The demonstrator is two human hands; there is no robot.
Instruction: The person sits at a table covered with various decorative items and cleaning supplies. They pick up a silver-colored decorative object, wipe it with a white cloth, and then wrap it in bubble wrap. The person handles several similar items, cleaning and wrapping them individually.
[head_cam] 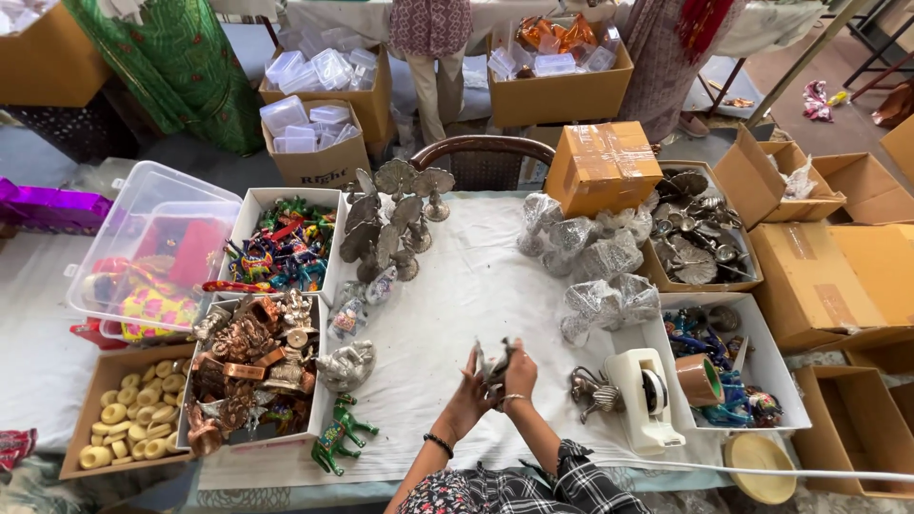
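A: What do the hands hold, and where?

B: The left hand and right hand both grasp a small silver-coloured ornament, lifted just above the white-clothed surface, probably to turn it for inspection.

A: Its orientation?

B: Blurred; the long axis seems roughly upright, tip away from the person. A tape dispenser stands near, to the right.

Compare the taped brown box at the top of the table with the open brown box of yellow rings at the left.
The taped box is shut, sealed with clear tape, and sits tilted on other goods; the ring box is open and lies flat. The taped box is tall and cube-like; the ring box is a shallow tray. The taped box hides its contents; the ring box shows yellow rings. Both are brown cardboard.
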